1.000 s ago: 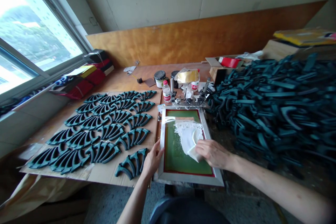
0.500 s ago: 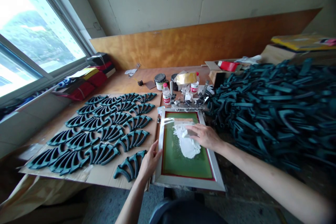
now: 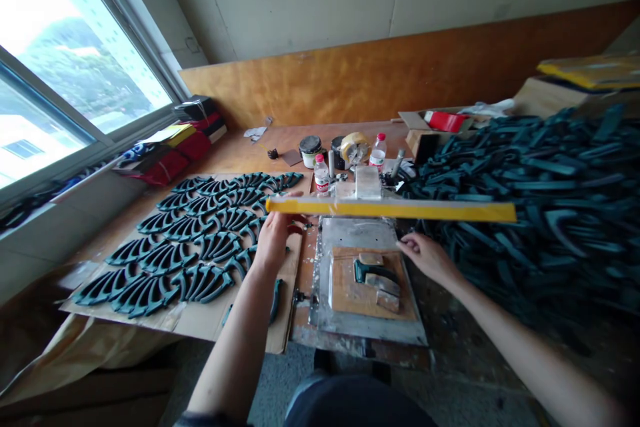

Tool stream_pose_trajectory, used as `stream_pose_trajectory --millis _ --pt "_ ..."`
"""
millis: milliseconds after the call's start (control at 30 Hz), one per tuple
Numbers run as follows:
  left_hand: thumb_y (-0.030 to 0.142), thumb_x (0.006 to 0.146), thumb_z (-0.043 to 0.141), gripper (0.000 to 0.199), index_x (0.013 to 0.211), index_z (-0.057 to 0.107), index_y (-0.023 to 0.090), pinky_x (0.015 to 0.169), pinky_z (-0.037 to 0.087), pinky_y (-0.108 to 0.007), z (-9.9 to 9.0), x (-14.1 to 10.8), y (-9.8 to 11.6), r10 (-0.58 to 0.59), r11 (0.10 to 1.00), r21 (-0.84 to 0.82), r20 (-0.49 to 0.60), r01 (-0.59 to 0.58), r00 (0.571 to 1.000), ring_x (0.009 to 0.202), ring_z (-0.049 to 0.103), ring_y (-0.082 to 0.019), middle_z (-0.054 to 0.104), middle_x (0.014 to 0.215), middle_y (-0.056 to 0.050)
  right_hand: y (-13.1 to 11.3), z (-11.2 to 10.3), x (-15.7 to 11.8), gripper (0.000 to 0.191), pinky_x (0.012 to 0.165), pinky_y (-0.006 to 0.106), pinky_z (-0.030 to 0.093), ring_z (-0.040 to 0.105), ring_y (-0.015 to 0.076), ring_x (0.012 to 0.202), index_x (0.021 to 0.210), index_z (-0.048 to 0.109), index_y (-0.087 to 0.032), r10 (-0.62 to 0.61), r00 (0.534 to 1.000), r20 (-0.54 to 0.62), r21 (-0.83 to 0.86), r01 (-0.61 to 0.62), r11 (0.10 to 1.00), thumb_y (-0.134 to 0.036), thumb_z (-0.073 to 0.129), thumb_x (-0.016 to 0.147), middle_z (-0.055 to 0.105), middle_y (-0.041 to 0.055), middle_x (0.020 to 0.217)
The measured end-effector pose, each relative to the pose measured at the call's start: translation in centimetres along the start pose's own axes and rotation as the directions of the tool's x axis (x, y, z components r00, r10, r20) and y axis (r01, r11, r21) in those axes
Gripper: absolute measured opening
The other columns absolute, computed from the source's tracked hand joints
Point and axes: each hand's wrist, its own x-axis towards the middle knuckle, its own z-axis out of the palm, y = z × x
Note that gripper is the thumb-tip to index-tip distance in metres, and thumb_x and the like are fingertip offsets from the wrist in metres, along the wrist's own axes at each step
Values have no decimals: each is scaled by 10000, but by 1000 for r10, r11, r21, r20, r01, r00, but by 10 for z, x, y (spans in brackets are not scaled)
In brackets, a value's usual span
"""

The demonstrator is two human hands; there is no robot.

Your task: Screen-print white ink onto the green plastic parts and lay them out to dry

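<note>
The screen frame [image 3: 395, 209] is tilted up, its yellow-taped front edge facing me. My left hand [image 3: 274, 233] grips the left end of that edge. Below it, a metal plate [image 3: 357, 230] bears a wooden board [image 3: 345, 290] with small blocks, and one dark green curved part [image 3: 376, 270] lies among them. My right hand [image 3: 417, 250] is at the plate's upper right, fingers curled together; whether anything small is between them is hidden.
Rows of green curved parts [image 3: 195, 247] lie on cardboard [image 3: 173, 321] at the left. A large heap of similar parts [image 3: 525, 193] is at the right. Bottles [image 3: 321, 177], a jar [image 3: 310, 152] and a tape roll [image 3: 355, 149] stand behind the frame.
The frame has swung up from lying flat, uncovering the plate, board and green part. My left hand rose with its edge. My right hand left the white paste and moved right.
</note>
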Motion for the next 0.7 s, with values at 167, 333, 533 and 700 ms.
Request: stream_pose_trajectory --millis 167,333,533,700 --pt "633 888 392 553 1004 586 128 561 453 -199 19 26 4 72 993 -89 -53 -76 996 730 632 -138 686 863 -81 -21 51 -47 249 784 328 444 580 218 876 806 575 -172 -171 980 105 -129 184 975 -407 546 880 611 83 886" --pt "648 820 512 574 1070 600 139 546 443 -206 26 -32 -57 -190 982 -13 -68 189 979 669 621 -136 697 824 -72 -49 47 -50 162 676 300 415 560 196 737 776 497 -177 -71 991 113 -201 93 975 -260 517 913 584 60 755" --pt "701 765 531 662 1107 614 140 534 481 -225 48 -130 -120 -567 817 -4 173 576 805 809 649 -202 685 943 -110 -136 48 -87 139 809 362 415 532 236 894 856 506 -180 -324 937 -133 -78 316 946 -254 439 953 590 96 882" --pt "641 729 622 518 863 590 142 482 433 -191 8 -129 -127 -468 884 -106 -182 456 865 574 561 -108 608 725 -14 -174 60 -106 196 952 409 376 518 244 1060 1116 546 -170 -576 813 -82 58 581 812 -193 491 929 601 99 1105"
